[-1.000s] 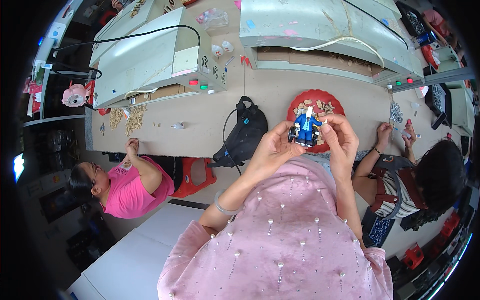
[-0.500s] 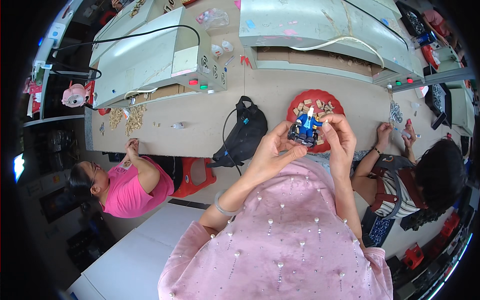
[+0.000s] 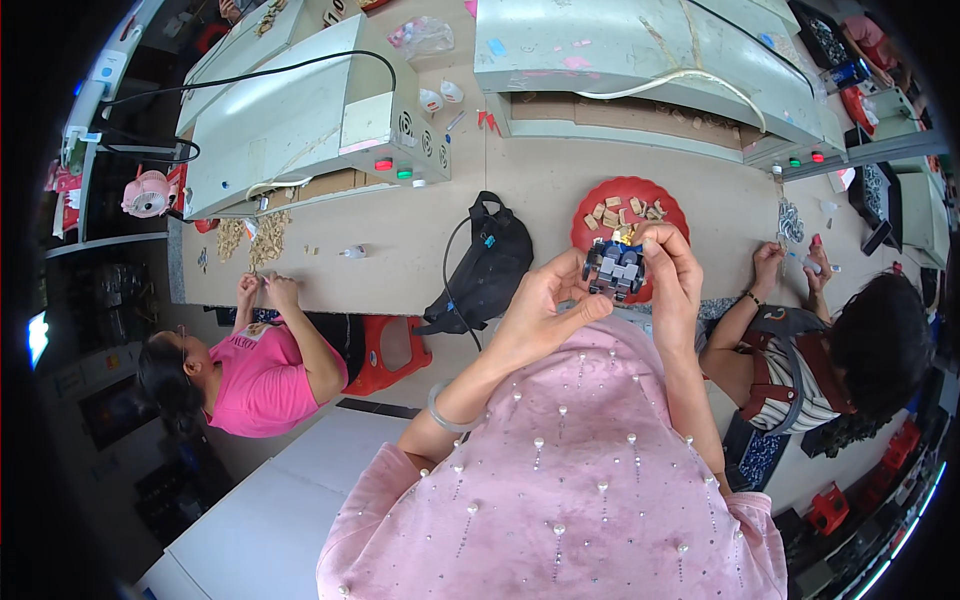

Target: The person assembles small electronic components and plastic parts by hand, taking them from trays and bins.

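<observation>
A small toy vehicle [image 3: 617, 268] with black wheels and grey blocky parts is between my two hands, close to my chest. On it a blue toy figure shows in part, with a bit of yellow near the top. My left hand [image 3: 548, 302] pinches the vehicle's left side, thumb below. From the right, my right hand [image 3: 674, 272] grips the other side with curled fingers, which hide part of the figure. Just behind the toy lies a red scalloped plate [image 3: 586, 200] with several tan pieces [image 3: 606, 212] on it.
A black bag [image 3: 487, 258] lies on the table left of my hands. Pale green machine housings [image 3: 640, 50] stand along the far side. At the left a person in pink [image 3: 268, 375] handles small tan pieces; at the right another person [image 3: 790, 370] holds a small bottle.
The toy vehicle has been tipped, so more of its grey parts faces me and the figure shows less. Both hands keep hold. The person at left has moved their hands toward the tan pieces.
</observation>
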Demonstrator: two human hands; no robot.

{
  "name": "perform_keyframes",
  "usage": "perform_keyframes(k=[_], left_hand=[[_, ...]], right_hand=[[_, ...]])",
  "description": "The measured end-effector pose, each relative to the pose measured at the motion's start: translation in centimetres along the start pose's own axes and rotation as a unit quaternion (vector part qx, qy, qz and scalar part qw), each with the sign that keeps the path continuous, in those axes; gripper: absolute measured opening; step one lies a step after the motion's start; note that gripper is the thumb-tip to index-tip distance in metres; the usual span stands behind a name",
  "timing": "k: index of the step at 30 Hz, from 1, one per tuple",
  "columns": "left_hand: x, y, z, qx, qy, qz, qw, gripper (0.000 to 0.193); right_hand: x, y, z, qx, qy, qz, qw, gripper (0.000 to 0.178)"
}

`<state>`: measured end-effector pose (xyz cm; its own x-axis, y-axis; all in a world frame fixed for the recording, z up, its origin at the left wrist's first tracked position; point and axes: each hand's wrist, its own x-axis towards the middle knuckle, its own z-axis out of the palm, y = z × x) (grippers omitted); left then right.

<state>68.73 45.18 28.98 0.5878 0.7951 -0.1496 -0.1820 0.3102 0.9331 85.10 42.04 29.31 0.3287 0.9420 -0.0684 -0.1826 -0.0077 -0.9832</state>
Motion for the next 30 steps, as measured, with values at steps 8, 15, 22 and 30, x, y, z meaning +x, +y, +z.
perform_keyframes(k=[8,15,22,30], left_hand=[[0.0,-0.2,-0.1,0.006,0.012,-0.004,1.0,0.025],[0.0,-0.6,-0.2,0.004,0.017,0.008,1.0,0.023],[0.0,-0.1,-0.5,0.032,-0.015,-0.034,0.999,0.014],[0.0,0.5,-0.3,0.106,-0.005,-0.025,0.994,0.015]], right_hand=[[0.2,0.0,0.7,0.062,0.002,0.064,0.996,0.019],[0.1,0.7,0.2,0.118,0.004,0.125,0.985,0.018],[0.0,1.5,-0.1,0.149,0.037,0.144,0.978,0.019],[-0.1,1.6,-0.3,0.101,0.025,0.141,0.985,0.014]])
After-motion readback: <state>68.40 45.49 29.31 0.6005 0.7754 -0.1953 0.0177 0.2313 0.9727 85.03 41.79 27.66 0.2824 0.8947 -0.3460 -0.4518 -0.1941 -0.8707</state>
